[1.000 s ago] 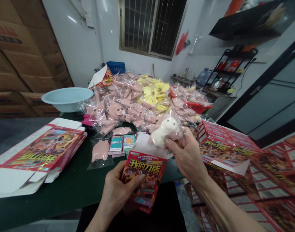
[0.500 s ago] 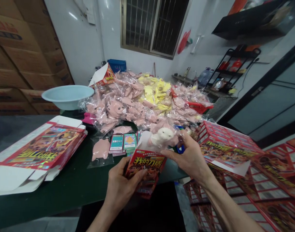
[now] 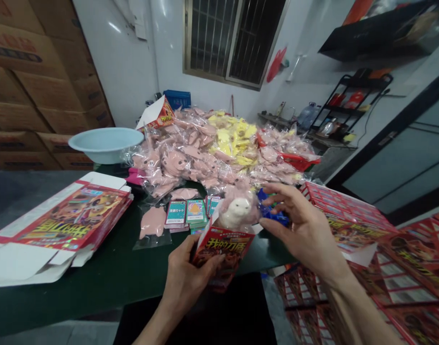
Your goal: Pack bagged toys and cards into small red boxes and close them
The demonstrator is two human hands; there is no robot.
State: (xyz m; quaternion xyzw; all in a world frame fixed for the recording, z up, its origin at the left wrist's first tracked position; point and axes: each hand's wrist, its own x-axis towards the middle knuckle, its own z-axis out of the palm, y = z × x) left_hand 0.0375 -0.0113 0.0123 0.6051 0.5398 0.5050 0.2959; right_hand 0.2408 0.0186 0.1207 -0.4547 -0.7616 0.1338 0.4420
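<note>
My left hand (image 3: 192, 270) grips a small red printed box (image 3: 225, 256) at its lower left side, thumb across the front. Out of the box's open top sticks a white animal-faced toy (image 3: 240, 209) in clear plastic wrap, its lower part hidden inside. Just right of the toy, my right hand (image 3: 300, 223) hovers with fingers apart and nothing in it. Blue pieces (image 3: 273, 208) show behind its fingers. Left of the box lie small stacks of printed cards (image 3: 176, 212) and a pink flat toy (image 3: 153, 223) in a clear bag.
A heap of bagged pink toys (image 3: 174, 163) and yellow toys (image 3: 232, 136) covers the table's back. Flattened cartons (image 3: 75, 215) lie left, near a light blue basin (image 3: 106, 139). Packed red boxes (image 3: 352, 225) stand at the right, with more stacked below.
The bagged white toy now sits in the box's opening. My right hand has let go of it and moved right, its fingers spreading.
</note>
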